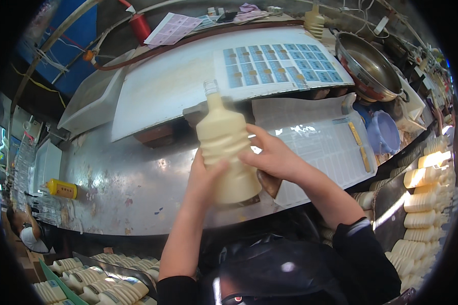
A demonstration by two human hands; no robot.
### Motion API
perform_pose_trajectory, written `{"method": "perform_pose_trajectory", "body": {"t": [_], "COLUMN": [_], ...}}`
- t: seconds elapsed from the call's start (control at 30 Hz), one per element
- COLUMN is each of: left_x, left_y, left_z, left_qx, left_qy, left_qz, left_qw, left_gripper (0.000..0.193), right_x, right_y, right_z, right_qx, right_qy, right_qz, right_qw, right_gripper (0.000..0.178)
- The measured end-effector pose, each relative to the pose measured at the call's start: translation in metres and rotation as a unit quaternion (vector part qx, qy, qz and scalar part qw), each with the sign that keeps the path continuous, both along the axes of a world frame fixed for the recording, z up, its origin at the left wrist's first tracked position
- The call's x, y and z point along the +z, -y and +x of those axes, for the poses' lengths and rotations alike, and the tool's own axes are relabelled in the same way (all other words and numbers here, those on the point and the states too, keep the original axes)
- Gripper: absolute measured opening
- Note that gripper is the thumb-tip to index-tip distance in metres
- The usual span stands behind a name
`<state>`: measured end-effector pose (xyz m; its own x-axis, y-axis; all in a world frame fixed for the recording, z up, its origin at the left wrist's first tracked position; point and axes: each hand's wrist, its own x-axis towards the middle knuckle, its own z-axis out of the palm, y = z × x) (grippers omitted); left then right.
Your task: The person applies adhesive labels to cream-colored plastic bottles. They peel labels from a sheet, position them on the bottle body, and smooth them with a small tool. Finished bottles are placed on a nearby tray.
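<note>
A cream-coloured plastic bottle (223, 134) with a clear threaded neck and ribbed sides is held over the metal table, its neck pointing away from me. My left hand (203, 175) grips its left side, thumb across the front. From the right, my right hand (276, 155) holds it with thumb and fingers against the ribs. Just below the right hand lies a brown wedge-shaped piece (268, 184), whose kind I cannot make out. Beyond the bottle, a sheet of blue labels (276, 65) rests on a white board (163, 84).
A translucent sheet (315, 152) covers the table's right part. Farther right are a large metal pan (370, 66) and a purple bucket (383, 133). A yellow bottle (62, 188) lies at left. Filled bottles (114, 290) crowd containers below. Another person (31, 231) is at far left.
</note>
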<state>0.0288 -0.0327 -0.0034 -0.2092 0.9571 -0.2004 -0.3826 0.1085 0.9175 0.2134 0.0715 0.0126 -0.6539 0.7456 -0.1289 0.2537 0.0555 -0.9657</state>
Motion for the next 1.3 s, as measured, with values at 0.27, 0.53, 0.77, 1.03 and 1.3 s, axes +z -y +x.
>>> {"method": "perform_pose_trajectory", "body": {"t": [0.27,0.53,0.77,1.03,1.3], "left_x": [0.002,-0.006,-0.022,-0.020,-0.020], "left_y": [0.002,0.007,0.012,0.017,0.020], "left_z": [0.004,0.009,0.010,0.023,0.026], "left_qx": [0.105,0.084,0.102,0.138,0.141], "left_qy": [-0.128,-0.186,-0.257,-0.273,-0.245], "left_qz": [-0.023,-0.028,0.031,0.016,0.029], "left_qw": [0.986,0.978,0.960,0.952,0.959], "left_gripper": [0.105,0.118,0.094,0.082,0.077], "right_x": [-0.010,-0.070,-0.087,-0.078,-0.075], "right_y": [0.017,0.032,0.048,0.036,0.033], "right_z": [-0.010,0.148,0.281,0.292,0.305], "right_qx": [-0.066,-0.266,-0.364,-0.364,-0.371], "right_qy": [0.016,0.246,0.505,0.566,0.567], "right_qz": [-0.011,0.320,0.321,0.238,0.258], "right_qw": [0.998,0.875,0.714,0.701,0.688], "right_gripper": [0.067,0.032,0.042,0.039,0.028]}}
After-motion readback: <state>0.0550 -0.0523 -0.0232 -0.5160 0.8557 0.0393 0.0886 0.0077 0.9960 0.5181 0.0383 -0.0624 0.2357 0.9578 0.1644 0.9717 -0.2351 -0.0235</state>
